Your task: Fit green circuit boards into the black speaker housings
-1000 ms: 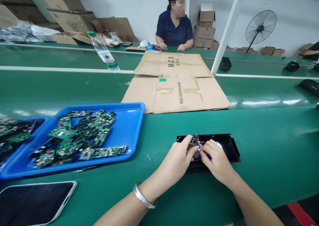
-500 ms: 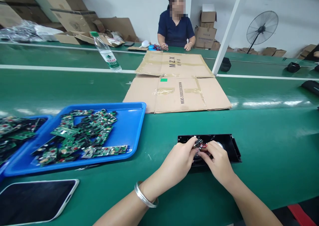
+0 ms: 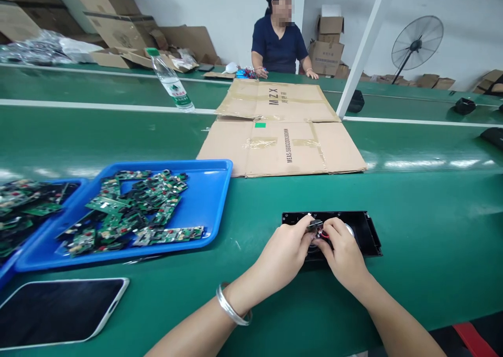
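Observation:
A black rectangular housing lies on the green table, right of centre. Over its middle, my left hand pinches a small dark circuit board. My right hand is closed close beside it, with its fingertips at red and black wires that run by the board. Round silver-rimmed parts inside the housing show partly beneath my fingers. The exact spot where board and wires meet is hidden by my fingertips.
A blue tray of green circuit boards is at left, beside another filled tray. A phone lies front left. Flattened cardboard and a water bottle are beyond. A person is at the far side.
The view has shifted slightly. My hands stay over the housing, and the board between my fingers has tilted a little. The person opposite has moved one hand outward along the table.

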The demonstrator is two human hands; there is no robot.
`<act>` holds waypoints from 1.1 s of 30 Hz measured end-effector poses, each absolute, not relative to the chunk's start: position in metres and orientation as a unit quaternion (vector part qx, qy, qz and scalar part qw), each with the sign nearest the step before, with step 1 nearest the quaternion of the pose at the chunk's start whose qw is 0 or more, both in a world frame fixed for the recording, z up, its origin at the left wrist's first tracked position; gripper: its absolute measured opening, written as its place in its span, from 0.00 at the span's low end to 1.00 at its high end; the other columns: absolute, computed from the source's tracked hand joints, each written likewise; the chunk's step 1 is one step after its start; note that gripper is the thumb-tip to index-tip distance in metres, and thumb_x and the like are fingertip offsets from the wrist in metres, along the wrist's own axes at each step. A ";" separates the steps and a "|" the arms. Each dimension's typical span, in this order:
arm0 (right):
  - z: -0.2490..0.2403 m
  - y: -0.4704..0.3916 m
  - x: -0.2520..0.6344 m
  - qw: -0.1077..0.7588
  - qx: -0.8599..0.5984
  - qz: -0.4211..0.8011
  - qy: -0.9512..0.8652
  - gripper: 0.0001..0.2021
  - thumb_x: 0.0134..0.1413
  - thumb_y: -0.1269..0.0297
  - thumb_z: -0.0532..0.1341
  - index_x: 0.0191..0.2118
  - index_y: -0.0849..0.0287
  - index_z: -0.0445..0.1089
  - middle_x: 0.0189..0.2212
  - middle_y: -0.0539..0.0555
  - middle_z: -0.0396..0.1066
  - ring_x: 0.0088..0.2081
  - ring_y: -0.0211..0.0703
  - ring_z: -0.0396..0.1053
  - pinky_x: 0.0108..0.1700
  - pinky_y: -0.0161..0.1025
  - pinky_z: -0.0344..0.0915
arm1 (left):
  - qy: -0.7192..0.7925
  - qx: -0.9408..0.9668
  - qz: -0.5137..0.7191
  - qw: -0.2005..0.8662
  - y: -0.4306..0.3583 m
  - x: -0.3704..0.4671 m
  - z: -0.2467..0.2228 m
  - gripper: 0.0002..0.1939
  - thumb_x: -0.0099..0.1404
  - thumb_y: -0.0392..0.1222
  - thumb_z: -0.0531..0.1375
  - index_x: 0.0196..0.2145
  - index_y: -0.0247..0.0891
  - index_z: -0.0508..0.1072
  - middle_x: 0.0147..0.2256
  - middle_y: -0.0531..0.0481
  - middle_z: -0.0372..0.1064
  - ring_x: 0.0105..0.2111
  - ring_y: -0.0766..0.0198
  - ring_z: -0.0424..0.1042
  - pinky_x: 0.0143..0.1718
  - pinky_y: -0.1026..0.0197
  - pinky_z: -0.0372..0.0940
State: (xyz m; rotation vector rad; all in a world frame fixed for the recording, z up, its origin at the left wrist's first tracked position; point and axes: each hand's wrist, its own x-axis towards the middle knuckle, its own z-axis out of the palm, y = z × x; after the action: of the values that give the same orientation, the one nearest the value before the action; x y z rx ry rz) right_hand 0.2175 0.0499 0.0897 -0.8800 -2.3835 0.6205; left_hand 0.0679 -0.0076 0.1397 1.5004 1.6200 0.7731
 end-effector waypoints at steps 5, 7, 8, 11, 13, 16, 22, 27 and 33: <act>0.087 0.056 0.220 0.263 -0.337 0.224 -0.876 0.11 0.59 0.58 0.53 0.33 0.60 0.67 0.41 0.58 0.63 0.40 0.47 0.60 0.40 0.46 0.62 | 0.643 0.545 0.353 0.406 -0.008 0.069 0.136 0.09 0.64 0.43 0.47 0.37 0.40 0.64 0.27 0.51 0.70 0.26 0.63 0.71 0.25 0.64 0.64; 0.088 0.058 0.221 0.247 -0.340 0.237 -0.876 0.10 0.57 0.57 0.56 0.34 0.58 0.70 0.43 0.56 0.65 0.43 0.49 0.60 0.44 0.49 0.61 | 0.642 0.519 0.370 0.426 -0.008 0.069 0.134 0.08 0.63 0.44 0.49 0.36 0.40 0.65 0.27 0.50 0.71 0.27 0.61 0.72 0.25 0.63 0.65; 0.088 0.059 0.222 0.239 -0.343 0.251 -0.873 0.10 0.57 0.57 0.56 0.35 0.56 0.71 0.43 0.55 0.67 0.43 0.49 0.60 0.45 0.49 0.61 | 0.639 0.507 0.375 0.441 -0.007 0.068 0.134 0.08 0.62 0.45 0.50 0.35 0.40 0.64 0.27 0.50 0.71 0.28 0.61 0.72 0.25 0.63 0.66; 0.093 0.062 0.224 0.268 -0.362 0.304 -0.839 0.11 0.57 0.57 0.56 0.41 0.55 0.70 0.40 0.54 0.69 0.45 0.49 0.62 0.48 0.49 0.60 | 0.624 0.471 0.395 0.483 -0.005 0.067 0.135 0.08 0.62 0.46 0.51 0.35 0.40 0.63 0.28 0.51 0.71 0.30 0.61 0.73 0.26 0.62 0.69; 0.095 0.063 0.225 0.310 -0.384 0.342 -0.800 0.11 0.57 0.58 0.55 0.41 0.56 0.70 0.41 0.55 0.69 0.44 0.47 0.63 0.47 0.46 0.62 | 0.620 0.449 0.409 0.496 -0.003 0.066 0.135 0.08 0.61 0.46 0.52 0.36 0.40 0.62 0.29 0.51 0.71 0.31 0.61 0.73 0.28 0.61 0.71; 0.098 0.063 0.227 0.341 -0.422 0.394 -0.742 0.09 0.56 0.60 0.56 0.41 0.57 0.67 0.37 0.54 0.69 0.39 0.44 0.67 0.41 0.41 0.64 | 0.625 0.430 0.418 0.499 -0.002 0.064 0.136 0.09 0.61 0.45 0.53 0.38 0.40 0.60 0.30 0.51 0.70 0.32 0.61 0.73 0.29 0.60 0.72; 0.099 0.064 0.228 0.338 -0.401 0.397 -0.753 0.05 0.54 0.64 0.58 0.33 0.56 0.70 0.32 0.53 0.69 0.36 0.43 0.66 0.37 0.39 0.64 | 0.634 0.425 0.424 0.487 -0.002 0.065 0.134 0.09 0.61 0.47 0.53 0.34 0.41 0.57 0.30 0.52 0.69 0.32 0.62 0.73 0.30 0.59 0.72; 0.099 0.059 0.223 0.342 -0.323 0.295 -0.831 0.04 0.53 0.69 0.58 0.29 0.57 0.69 0.27 0.52 0.69 0.34 0.43 0.62 0.37 0.42 0.60 | 0.644 0.456 0.405 0.462 -0.003 0.068 0.130 0.07 0.61 0.46 0.52 0.35 0.41 0.60 0.30 0.51 0.72 0.29 0.61 0.73 0.28 0.60 0.71; 0.098 0.054 0.218 0.348 -0.303 0.226 -0.858 0.05 0.53 0.72 0.57 0.28 0.58 0.66 0.26 0.51 0.68 0.32 0.42 0.60 0.36 0.42 0.57 | 0.659 0.515 0.383 0.393 -0.005 0.069 0.125 0.07 0.61 0.44 0.51 0.35 0.41 0.64 0.27 0.51 0.72 0.27 0.61 0.73 0.26 0.62 0.67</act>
State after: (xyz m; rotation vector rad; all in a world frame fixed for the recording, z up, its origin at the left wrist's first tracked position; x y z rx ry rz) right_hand 0.2183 0.0539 0.0981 -0.7862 -2.2233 0.5866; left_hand 0.0695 -0.0049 0.1253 1.3074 1.6720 0.9723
